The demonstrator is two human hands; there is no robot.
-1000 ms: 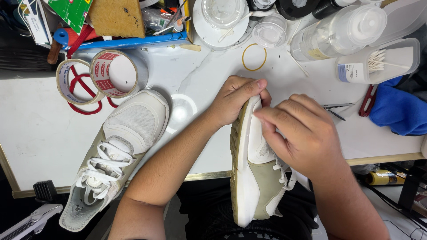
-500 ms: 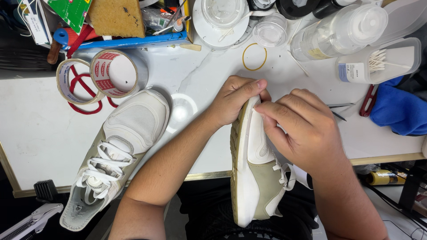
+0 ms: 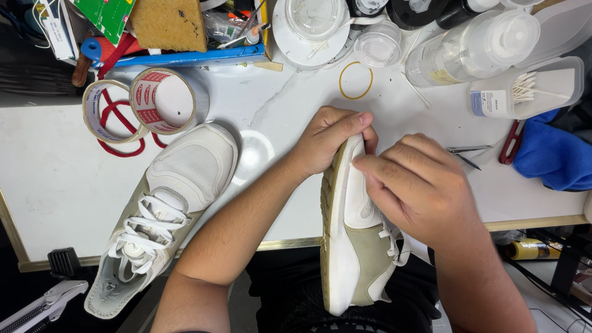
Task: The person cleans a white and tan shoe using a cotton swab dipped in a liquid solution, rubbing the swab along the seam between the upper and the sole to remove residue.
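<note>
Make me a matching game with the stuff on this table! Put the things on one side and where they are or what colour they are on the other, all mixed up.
Things:
1. shoe on its side
2. laced shoe
3. rubber band
4. cloth

Descriptions:
A. blue, at the table's right edge
B. yellow ring lying flat on the white table
C. held between the left hand and right hand
D. lying alone beside the tape rolls

Pairs: 1-C, 2-D, 3-B, 4-A
</note>
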